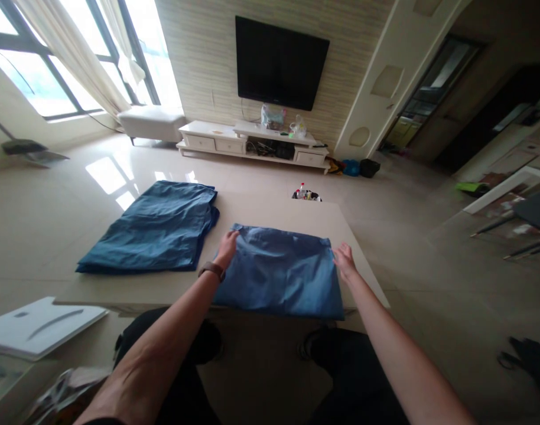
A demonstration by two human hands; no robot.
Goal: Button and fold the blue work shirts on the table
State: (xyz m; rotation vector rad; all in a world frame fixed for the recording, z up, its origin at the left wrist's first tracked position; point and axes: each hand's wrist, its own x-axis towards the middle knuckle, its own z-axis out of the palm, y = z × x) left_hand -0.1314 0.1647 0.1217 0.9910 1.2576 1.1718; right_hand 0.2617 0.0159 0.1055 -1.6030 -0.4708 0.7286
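Observation:
A folded blue cloth (281, 271) lies before me on the pale table (274, 209), its near edge hanging slightly over the front. My left hand (228, 249) is closed on its far left corner, and a brown band circles that wrist. At the far right corner, the thumb and fingers of my right hand (344, 260) pinch the side edge. A few light creases run across the cloth between my hands. To the left lies a larger, darker folded blue cloth (157, 227), apart from both hands, with layers showing along its right side.
Behind the table, bottles with red caps (302, 190) show over its far edge. A white TV cabinet (228, 141) stands below a wall-mounted television (281, 62). A white flat box (44, 324) is at lower left. A dark chair (536, 209) stands at right.

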